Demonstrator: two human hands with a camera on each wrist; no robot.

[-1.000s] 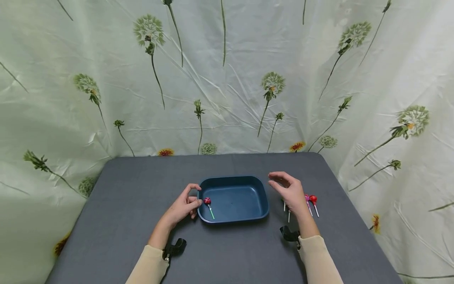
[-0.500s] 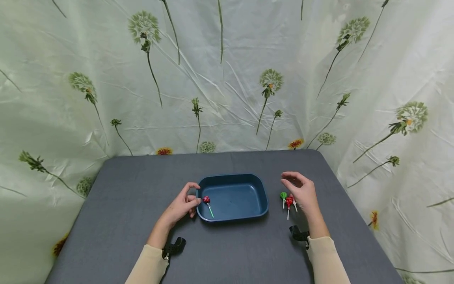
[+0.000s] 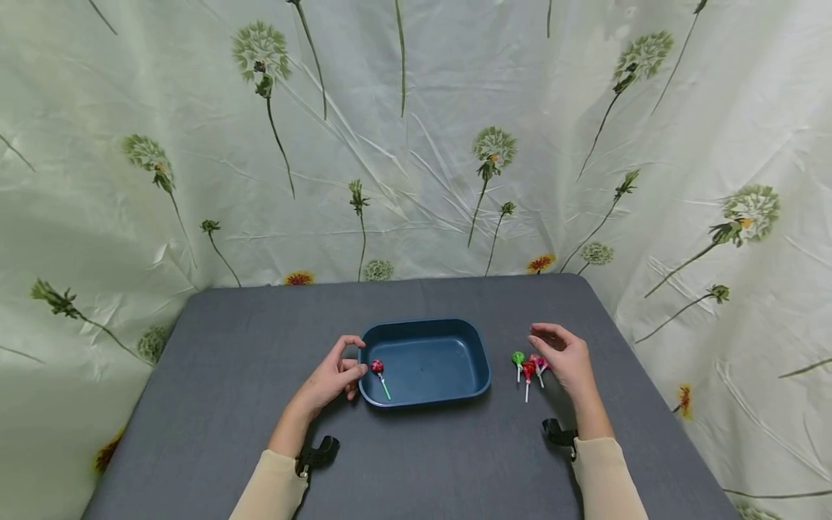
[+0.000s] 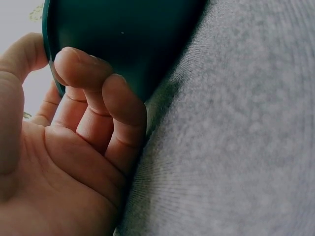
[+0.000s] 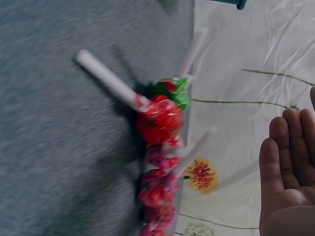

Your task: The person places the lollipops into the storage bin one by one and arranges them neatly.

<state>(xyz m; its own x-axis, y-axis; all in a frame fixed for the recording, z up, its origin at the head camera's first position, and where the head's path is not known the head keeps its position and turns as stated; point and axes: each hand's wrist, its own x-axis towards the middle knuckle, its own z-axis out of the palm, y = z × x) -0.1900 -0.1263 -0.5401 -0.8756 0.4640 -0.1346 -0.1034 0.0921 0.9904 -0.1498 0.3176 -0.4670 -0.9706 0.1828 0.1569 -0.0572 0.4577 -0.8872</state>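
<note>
On gray cloth [image 5: 59, 147], a red lollipop [image 5: 160, 122] was located just beside a green lollipop [image 5: 182, 97], with pink lollipops [image 5: 158, 191] grouped below. At the right edge, the right hand [image 5: 290, 182] was displayed, its fingers aligned.

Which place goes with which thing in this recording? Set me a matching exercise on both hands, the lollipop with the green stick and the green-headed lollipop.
Things
1. left hand
2. green-stick lollipop
3. right hand
4. green-headed lollipop

Places, as the head view shows them
A. inside the blue tray
B. just right of the lollipop cluster, with nothing visible in its grasp
C. leftmost in the cluster, outside the tray
D. at the tray's left side

Pairs: 1-D, 2-A, 3-B, 4-C
</note>
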